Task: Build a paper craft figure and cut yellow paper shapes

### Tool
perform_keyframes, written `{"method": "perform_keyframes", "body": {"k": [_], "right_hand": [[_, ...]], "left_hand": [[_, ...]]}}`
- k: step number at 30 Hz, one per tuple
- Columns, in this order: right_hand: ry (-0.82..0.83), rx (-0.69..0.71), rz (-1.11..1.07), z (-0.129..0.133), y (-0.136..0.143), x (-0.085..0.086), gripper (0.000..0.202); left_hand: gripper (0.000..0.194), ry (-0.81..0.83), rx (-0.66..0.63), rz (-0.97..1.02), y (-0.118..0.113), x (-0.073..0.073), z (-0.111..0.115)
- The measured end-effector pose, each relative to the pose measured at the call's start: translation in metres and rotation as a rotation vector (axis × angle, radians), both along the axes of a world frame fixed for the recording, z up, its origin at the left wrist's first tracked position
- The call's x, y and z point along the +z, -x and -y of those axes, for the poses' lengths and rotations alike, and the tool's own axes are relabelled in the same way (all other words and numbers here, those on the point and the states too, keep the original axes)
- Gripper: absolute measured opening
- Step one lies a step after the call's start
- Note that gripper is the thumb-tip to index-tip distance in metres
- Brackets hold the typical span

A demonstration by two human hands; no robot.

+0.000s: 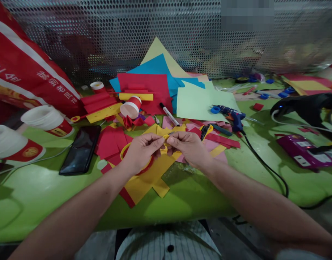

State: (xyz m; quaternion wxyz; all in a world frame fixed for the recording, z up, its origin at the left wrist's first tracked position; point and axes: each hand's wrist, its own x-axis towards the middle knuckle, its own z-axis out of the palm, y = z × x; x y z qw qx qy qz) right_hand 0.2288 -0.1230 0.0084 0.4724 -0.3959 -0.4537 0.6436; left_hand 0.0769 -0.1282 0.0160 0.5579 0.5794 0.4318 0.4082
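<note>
My left hand (140, 150) and my right hand (189, 146) meet at the middle of the green table, fingertips pinched on a small curled yellow paper piece (165, 138) between them. Beneath my hands lie yellow paper sheets (144, 180) and red paper pieces (110, 142). A yellow ring shape shows just left of my left hand, partly hidden by it. Yellow-handled scissors (207, 131) rest beyond my right hand. A black and white marker (169, 114) lies past my fingertips.
Paper cups (48, 121) and a black phone (80, 150) are on the left. A blue glue gun (235, 117) with a black cable lies right of stacked coloured sheets (195, 101). Farther right is a purple power strip (301, 150). A perforated metal panel (114, 36) stands behind.
</note>
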Motion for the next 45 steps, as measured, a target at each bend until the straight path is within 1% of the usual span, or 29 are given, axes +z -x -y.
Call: {"method": "perform_keyframes", "body": {"k": [2, 7, 10, 15, 19, 22, 24, 26, 29, 33, 39, 43, 45], "right_hand": [[0.0, 0.007, -0.003, 0.001, 0.0, 0.0, 0.036], [0.012, 0.014, 0.0, 0.004, -0.001, 0.0, 0.034], [0.027, 0.02, 0.016, 0.003, -0.001, -0.001, 0.034], [0.006, 0.01, 0.054, 0.003, -0.001, 0.0, 0.031], [-0.059, 0.043, 0.182, 0.004, -0.001, 0.004, 0.031], [-0.102, 0.055, 0.253, 0.005, -0.001, 0.004, 0.032], [-0.113, 0.059, 0.257, 0.005, -0.001, 0.003, 0.033], [-0.1, 0.05, 0.235, 0.004, -0.002, 0.001, 0.033], [-0.068, 0.008, 0.17, 0.004, -0.002, 0.0, 0.037], [-0.05, 0.004, 0.094, 0.002, -0.001, -0.001, 0.036], [-0.09, -0.008, 0.027, -0.003, 0.0, -0.006, 0.027], [-0.073, -0.035, 0.02, -0.004, -0.001, -0.007, 0.033], [-0.045, -0.059, 0.028, -0.003, -0.002, -0.006, 0.03]], "left_hand": [[0.022, 0.013, 0.02, 0.018, 0.001, 0.0, 0.0], [0.015, -0.04, 0.025, -0.079, 0.001, 0.003, 0.001], [0.012, -0.039, 0.041, -0.083, 0.0, 0.004, 0.001], [0.011, 0.091, 0.037, 0.06, -0.001, 0.002, -0.001], [0.014, 0.249, 0.053, 0.188, -0.001, 0.002, -0.003], [0.017, 0.31, 0.035, 0.233, -0.001, 0.0, -0.003], [0.019, 0.292, 0.028, 0.226, -0.001, -0.001, -0.003], [0.019, 0.234, 0.054, 0.184, -0.001, -0.002, -0.003], [0.017, 0.118, 0.116, 0.072, -0.001, -0.001, -0.003], [0.014, 0.003, 0.133, -0.058, -0.001, 0.002, -0.003], [0.012, 0.014, 0.17, -0.058, 0.005, 0.001, -0.005], [0.013, 0.014, 0.117, -0.102, 0.008, 0.005, -0.005], [0.013, 0.004, 0.098, -0.139, 0.009, 0.007, -0.004]]}}
